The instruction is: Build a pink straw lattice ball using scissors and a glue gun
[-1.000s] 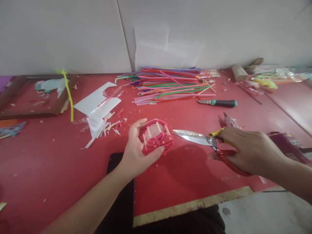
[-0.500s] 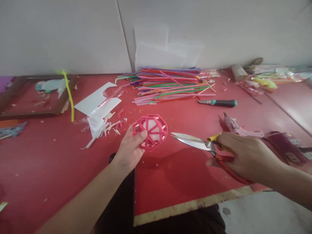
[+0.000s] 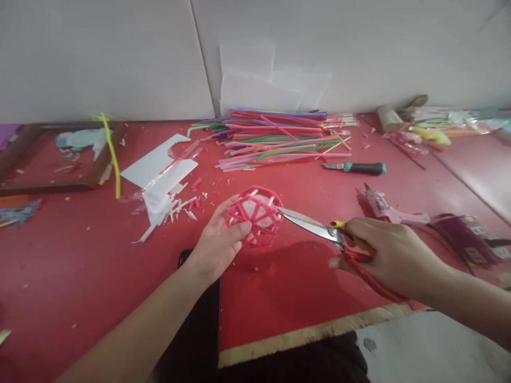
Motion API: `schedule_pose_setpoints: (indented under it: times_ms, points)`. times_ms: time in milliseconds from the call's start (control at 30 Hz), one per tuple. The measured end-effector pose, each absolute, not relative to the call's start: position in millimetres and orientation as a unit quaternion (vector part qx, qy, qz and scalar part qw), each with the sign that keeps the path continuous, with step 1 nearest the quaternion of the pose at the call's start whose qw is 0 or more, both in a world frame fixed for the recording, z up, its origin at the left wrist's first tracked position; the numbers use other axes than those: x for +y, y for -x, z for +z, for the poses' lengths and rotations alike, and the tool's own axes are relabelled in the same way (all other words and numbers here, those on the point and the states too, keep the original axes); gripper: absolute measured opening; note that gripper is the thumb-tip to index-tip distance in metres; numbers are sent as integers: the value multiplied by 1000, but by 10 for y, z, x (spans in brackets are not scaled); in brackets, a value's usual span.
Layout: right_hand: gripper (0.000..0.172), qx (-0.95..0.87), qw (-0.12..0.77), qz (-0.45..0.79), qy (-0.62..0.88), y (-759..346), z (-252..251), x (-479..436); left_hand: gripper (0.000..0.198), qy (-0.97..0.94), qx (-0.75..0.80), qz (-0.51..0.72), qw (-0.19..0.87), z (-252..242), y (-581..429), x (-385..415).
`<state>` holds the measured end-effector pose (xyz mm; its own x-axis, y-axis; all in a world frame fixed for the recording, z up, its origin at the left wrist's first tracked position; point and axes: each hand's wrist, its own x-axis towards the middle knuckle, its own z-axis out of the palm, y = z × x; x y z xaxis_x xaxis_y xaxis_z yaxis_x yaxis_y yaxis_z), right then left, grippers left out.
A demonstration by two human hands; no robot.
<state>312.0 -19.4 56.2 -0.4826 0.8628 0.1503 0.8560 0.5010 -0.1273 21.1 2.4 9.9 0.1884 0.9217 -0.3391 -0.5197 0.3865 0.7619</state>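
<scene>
My left hand (image 3: 217,242) is closed round a pink lattice ball (image 3: 255,215) made of straw pieces and small wooden sticks, held above the red table (image 3: 80,276). My right hand (image 3: 393,255) grips scissors (image 3: 319,229) with red and yellow handles. The blade tips touch the ball's right side, near a protruding stick.
A pile of coloured straws (image 3: 275,138) lies at the back. A utility knife (image 3: 357,168), a pink glue gun (image 3: 385,210) and a purple box (image 3: 469,239) lie to the right. White paper scraps (image 3: 159,181) sit left; a black phone (image 3: 197,319) lies under my left forearm.
My left hand has turned the ball and shifted it slightly right. The scissors have moved left until their tips reach the ball.
</scene>
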Motion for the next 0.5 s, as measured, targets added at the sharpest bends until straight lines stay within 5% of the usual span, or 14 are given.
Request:
schedule_pose_setpoints:
  times_ms: [500]
  points:
    - [52,-872,101,-19,478,-3120,687,-155,66,-358,405,494,681,46,-208,-20]
